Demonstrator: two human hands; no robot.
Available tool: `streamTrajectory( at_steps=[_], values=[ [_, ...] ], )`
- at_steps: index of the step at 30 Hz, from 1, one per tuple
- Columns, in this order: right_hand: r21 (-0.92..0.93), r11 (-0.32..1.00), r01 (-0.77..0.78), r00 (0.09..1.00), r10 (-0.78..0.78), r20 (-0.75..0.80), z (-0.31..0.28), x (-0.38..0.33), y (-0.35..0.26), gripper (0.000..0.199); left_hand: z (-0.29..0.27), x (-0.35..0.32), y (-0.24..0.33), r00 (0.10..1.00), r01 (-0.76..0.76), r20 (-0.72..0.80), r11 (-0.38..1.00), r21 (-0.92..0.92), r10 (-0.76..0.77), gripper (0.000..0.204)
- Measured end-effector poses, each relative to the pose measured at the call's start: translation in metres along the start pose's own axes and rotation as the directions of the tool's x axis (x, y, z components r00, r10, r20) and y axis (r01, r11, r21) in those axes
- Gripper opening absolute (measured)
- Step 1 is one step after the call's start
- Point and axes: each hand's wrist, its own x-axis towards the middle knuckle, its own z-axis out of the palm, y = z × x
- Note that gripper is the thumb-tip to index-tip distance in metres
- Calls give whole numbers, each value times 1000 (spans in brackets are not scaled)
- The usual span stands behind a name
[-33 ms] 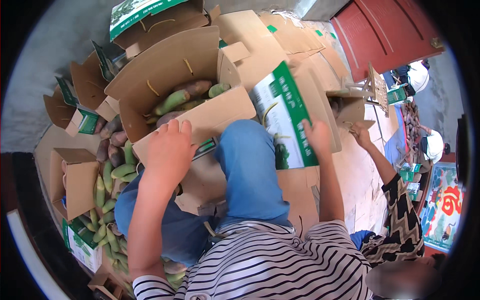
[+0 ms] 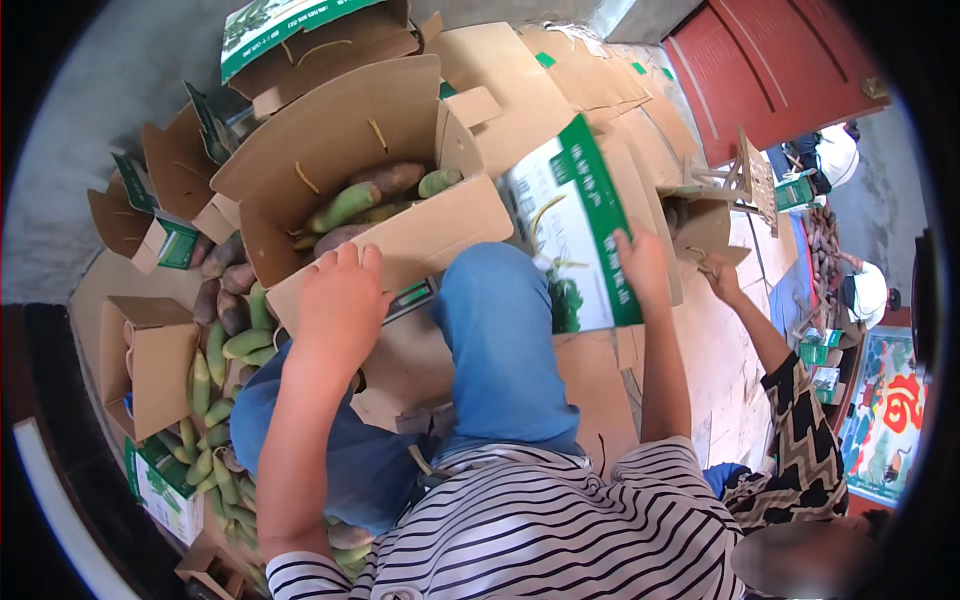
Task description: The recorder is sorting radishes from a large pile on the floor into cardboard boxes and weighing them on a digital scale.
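Note:
An open cardboard box stands in front of my knees and holds green and purplish mangoes. My left hand rests on the box's near flap, fingers curled over its top edge. My right hand holds the lower edge of a green-and-white printed flap on the box's right side. My legs in blue jeans lie between the two hands.
Loose mangoes are piled on the floor at my left among small open cartons. Flattened cardboard lies behind the box. Another person's hand in a patterned sleeve reaches toward a carton at the right. A red door stands at the back.

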Motion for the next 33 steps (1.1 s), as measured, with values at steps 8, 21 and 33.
streamTrajectory(
  at_steps=[8, 21, 33],
  values=[
    [-210, 972, -103, 961, 44, -272, 5, 166, -26, 23, 47, 21, 1, 1000, 17, 3, 980, 198, -18, 59],
    [-120, 992, -39, 985, 18, -173, 84, 339, -156, 17, 49, 16, 4, 998, -14, 57, 984, 176, 4, 53],
    [25, 994, -104, 981, 107, -163, 122, 359, -112, 23, 44, 17, 9, 994, -54, 103, 990, 129, 41, 61]
  ],
)
